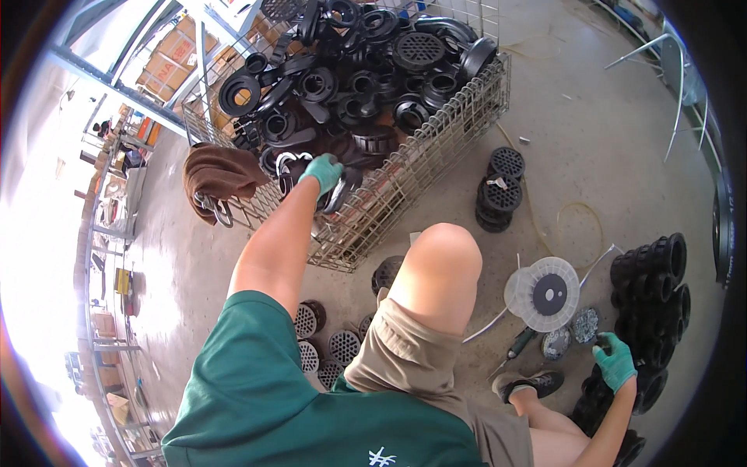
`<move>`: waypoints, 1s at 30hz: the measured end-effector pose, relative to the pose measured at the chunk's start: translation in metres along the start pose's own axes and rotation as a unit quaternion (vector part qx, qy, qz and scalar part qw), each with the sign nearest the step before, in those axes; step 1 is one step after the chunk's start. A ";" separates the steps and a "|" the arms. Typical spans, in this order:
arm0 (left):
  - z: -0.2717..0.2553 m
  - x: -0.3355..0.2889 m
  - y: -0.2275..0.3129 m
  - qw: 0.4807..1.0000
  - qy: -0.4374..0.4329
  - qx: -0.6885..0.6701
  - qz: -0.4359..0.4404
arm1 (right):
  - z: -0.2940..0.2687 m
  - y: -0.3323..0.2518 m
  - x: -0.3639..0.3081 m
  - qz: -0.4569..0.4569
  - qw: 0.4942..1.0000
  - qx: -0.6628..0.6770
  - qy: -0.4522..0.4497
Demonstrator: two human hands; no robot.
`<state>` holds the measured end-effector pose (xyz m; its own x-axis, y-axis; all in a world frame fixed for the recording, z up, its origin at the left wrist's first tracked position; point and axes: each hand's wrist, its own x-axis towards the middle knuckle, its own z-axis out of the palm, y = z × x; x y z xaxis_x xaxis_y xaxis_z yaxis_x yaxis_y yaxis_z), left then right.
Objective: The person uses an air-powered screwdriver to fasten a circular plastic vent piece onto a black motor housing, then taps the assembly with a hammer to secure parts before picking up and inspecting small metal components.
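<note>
My left hand [323, 171], in a green glove, reaches into a wire basket [436, 140] heaped with black plastic fittings [362, 82]. Its fingers are curled over a curved, glossy black plastic part [342, 191] near the basket's near edge; the fingertips are partly hidden. Low on the right, my gloved right hand [616, 361] hovers with fingers slightly bent and apart, nothing visible in them. Beside it rise stacked black ribbed rings [652, 311]. Two small round mottled pieces, a grey disc [555, 343] and a greenish pad [584, 324], lie left of that hand.
A clear reel [542, 295] with pale strip lies on the floor, a dark-handled tool [520, 344] below it. Black perforated grates stand stacked [498, 194] right of the basket, and more [344, 346] lie by my knee. A brown cloth [222, 177] hangs at the basket's left corner.
</note>
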<state>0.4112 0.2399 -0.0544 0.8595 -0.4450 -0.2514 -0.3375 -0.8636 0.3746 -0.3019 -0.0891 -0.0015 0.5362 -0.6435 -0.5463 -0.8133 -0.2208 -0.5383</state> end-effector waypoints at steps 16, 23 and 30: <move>0.046 0.035 -0.033 0.978 -0.153 0.092 0.109 | 0.023 0.042 0.024 0.028 0.999 0.026 -0.017; 0.006 0.014 0.002 0.975 0.111 0.173 -0.081 | 0.022 0.067 0.013 0.046 0.999 0.014 -0.012; -0.027 0.036 -0.070 0.819 -0.087 0.567 0.004 | 0.029 0.085 0.014 0.059 0.997 0.041 -0.030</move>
<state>0.4763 0.2903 -0.0658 0.8211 -0.3936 -0.4134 -0.5672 -0.4811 -0.6685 -0.3564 -0.0952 -0.0736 0.4530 -0.6160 -0.6444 -0.8512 -0.0841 -0.5181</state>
